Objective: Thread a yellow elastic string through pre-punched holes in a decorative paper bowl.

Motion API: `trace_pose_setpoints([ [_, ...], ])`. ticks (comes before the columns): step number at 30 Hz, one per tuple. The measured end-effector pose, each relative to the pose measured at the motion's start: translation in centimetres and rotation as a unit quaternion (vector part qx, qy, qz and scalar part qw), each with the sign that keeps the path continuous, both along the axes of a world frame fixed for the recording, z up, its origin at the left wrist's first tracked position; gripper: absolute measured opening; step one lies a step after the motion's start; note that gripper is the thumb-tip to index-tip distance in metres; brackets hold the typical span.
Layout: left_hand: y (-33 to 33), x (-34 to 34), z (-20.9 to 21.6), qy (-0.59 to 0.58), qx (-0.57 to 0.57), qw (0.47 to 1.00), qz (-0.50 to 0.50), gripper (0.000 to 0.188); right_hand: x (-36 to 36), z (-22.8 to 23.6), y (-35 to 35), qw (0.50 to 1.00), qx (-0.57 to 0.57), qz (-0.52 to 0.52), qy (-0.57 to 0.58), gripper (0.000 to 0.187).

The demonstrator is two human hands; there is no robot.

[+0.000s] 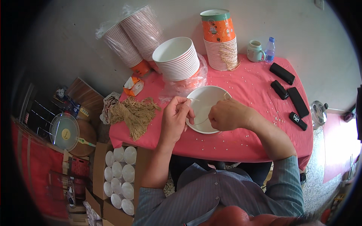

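Pink cloth (181, 145) covers a table against a pale wall (264, 19). From afar I see a white tub (205, 100), mouth up, near the front edge. The left hand (177, 113) pinches thin cord (194, 99) at the rim; the right hand (230, 115) is curled closed opposite, its contents hidden. I judge cord-fitting in hand; next calls for gentle, even tension. Bead-strewn cloth gives room rightward; a tan bundle (136, 115) crowds the left.

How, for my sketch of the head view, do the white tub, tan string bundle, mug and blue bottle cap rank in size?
White tub, tan string bundle: too close to rank
Mug
Blue bottle cap
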State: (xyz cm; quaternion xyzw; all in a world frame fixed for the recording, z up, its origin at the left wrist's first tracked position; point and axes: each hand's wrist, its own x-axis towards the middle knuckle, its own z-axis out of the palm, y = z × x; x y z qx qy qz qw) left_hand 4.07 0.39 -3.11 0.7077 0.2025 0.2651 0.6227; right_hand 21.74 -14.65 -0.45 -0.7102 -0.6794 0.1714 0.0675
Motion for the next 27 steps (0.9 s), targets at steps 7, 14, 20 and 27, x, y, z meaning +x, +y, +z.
trace_pose_setpoints([
  [7, 0.0, 0.1, -0.6, -0.042, -0.045, 0.998, 0.009, 0.017, 0.1, -1.4, -0.1, 0.991, 0.132, 0.005, -0.003, 0.024],
  [14, 0.3, 0.1, -1.0, -0.081, -0.113, 0.99, 0.028, 0.018, 0.4, -1.9, 0.8, 0.948, 0.313, 0.029, 0.039, 0.034],
  [20, 1.0, 0.2, -0.1, 0.008, -0.075, 0.997, -0.025, 0.019, -0.1, -2.1, 1.3, 0.94, 0.336, 0.001, 0.067, 0.047],
  [27, 0.8, 0.0, 0.7, 0.04, -0.059, 0.996, -0.047, 0.019, -0.3, -2.8, 1.9, 0.926, 0.365, -0.061, 0.074, 0.048],
])
